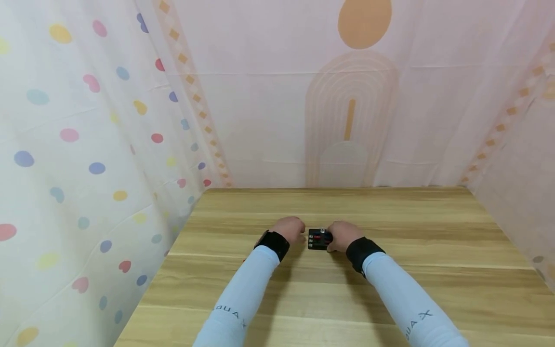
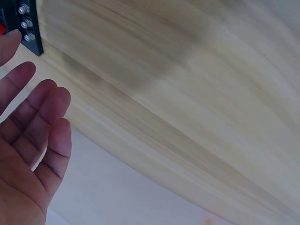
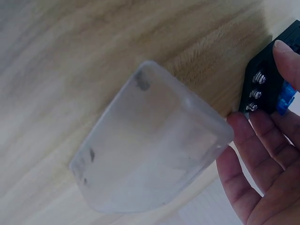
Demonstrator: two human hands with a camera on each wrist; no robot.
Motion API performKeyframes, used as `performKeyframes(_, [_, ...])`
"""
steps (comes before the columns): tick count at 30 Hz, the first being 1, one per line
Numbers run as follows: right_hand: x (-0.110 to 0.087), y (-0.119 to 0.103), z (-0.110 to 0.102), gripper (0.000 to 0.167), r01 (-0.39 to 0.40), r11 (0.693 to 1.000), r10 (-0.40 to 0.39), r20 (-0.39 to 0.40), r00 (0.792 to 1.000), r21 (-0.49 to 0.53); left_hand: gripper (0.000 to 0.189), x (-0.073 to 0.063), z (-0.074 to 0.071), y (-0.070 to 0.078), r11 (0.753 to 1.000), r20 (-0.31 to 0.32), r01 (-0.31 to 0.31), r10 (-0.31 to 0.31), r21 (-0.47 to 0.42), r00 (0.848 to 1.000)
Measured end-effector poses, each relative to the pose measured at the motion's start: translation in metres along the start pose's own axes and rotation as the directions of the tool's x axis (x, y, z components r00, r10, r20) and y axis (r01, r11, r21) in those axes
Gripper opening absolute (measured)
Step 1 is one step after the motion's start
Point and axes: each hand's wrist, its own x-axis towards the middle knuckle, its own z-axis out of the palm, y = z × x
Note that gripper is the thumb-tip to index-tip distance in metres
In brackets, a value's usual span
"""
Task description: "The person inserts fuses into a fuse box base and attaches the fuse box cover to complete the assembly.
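A small black block [image 1: 316, 246] with metal screws along its ends lies flat on the wooden table. It carries red and blue parts and a metal piece on top. My right hand [image 1: 343, 235] pinches its right end, the thumb over the top and fingers at the edge. Just off the left end, my left hand [image 1: 289, 229] holds nothing; its fingers are loosely bent. The left wrist view shows that thumb near the block's screw end [image 2: 33, 43]. In the right wrist view a translucent plastic piece [image 3: 150, 145] appears beside the little finger; whether they touch, I cannot tell.
The wooden table [image 1: 416, 217] stretches around both hands, its far edge against a patterned curtain [image 1: 264, 120]. On the left hangs a dotted curtain [image 1: 86, 202]. A tiny red thing [image 1: 244, 260] shows by the left forearm.
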Motion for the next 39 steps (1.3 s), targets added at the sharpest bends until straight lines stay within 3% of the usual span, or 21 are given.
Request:
performKeyframes(5, [-0.001, -0.003, 0.0, 0.038, -0.002, 1.0, 0.002, -0.021, 1.0, -0.002, 0.024, -0.007, -0.003, -0.011, 0.998, 0.038, 0.057, -0.056, -0.024, 0.998])
performKeyframes(13, [0.0, -0.005, -0.001, 0.035, -0.019, 1.0, 0.019, -0.016, 1.0, -0.005, 0.022, -0.015, -0.001, -0.028, 0.994, 0.011, 0.103, -0.103, -0.026, 0.995])
performKeyframes(17, [0.002, -0.003, 0.0, 0.034, -0.024, 1.0, 0.023, -0.02, 1.0, -0.009, 0.026, -0.022, -0.003, -0.036, 0.989, 0.027, 0.136, -0.135, -0.055, 0.991])
performKeyframes(28, [0.001, 0.009, 0.002, 0.058, -0.047, 0.998, 0.046, -0.031, 0.998, -0.035, 0.024, -0.043, -0.001, -0.062, 0.977, 0.036, 0.188, -0.186, -0.099, 0.982])
performKeyframes(39, [-0.002, 0.014, 0.002, 0.06, -0.047, 0.998, 0.045, -0.037, 0.998, -0.045, 0.036, -0.067, 0.003, -0.086, 0.945, 0.038, 0.27, -0.268, -0.182, 0.963])
